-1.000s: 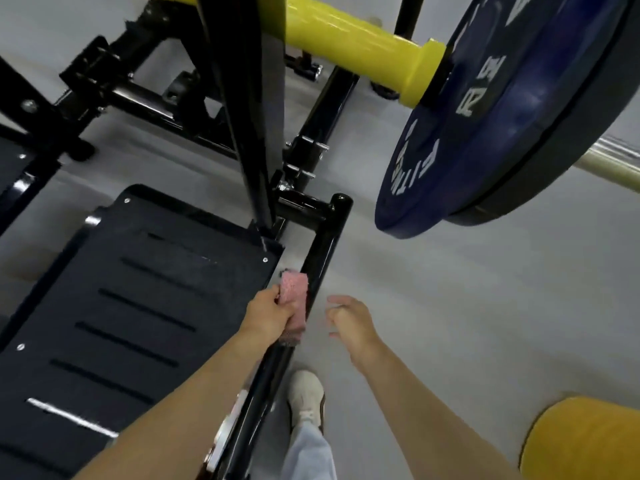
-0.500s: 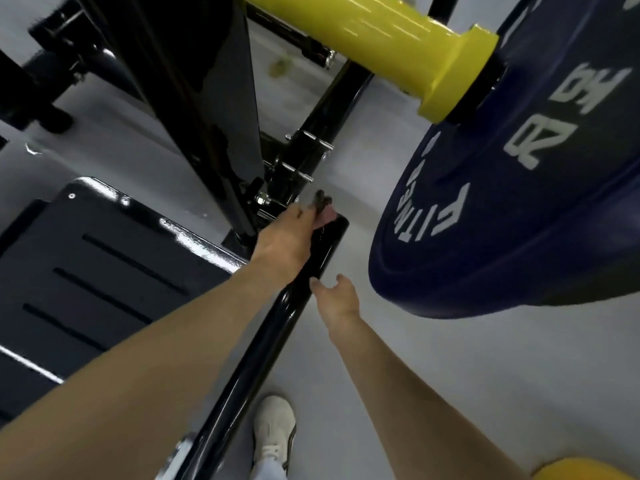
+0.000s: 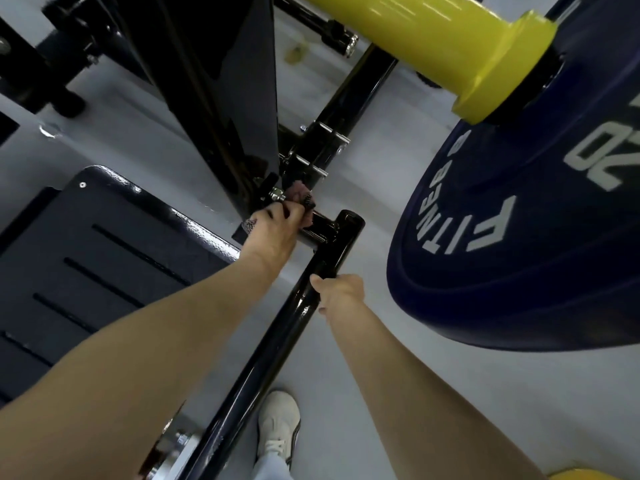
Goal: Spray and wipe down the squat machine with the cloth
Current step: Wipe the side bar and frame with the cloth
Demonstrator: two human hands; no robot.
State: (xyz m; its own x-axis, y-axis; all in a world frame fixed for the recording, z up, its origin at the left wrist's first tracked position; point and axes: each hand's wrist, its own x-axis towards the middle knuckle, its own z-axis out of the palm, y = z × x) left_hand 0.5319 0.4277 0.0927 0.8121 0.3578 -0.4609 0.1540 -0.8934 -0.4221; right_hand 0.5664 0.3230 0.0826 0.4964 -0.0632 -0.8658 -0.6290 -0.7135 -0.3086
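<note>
Looking down from head height, a person leans over a black squat machine [image 3: 346, 98] on a grey floor [image 3: 398, 393]. The left hand [image 3: 273, 226] reaches to the joint at the foot of the dark upright [image 3: 225, 98]. Its fingers [image 3: 292, 212] are curled, pinching a bunched pink cloth [image 3: 298, 192] against the metal beside a silver bolt [image 3: 277, 194]. The right hand [image 3: 341, 294] grips a glossy tube [image 3: 263, 368] just below its capped end, with the thumb across the top and the other fingers hidden behind the tube. A slotted footplate [image 3: 104, 258] lies left of the tube. A blue weight plate [image 3: 519, 237] hangs at right on a yellow sleeve [image 3: 450, 39]. A white shoe [image 3: 278, 424] stands on the floor beside the tube.
</note>
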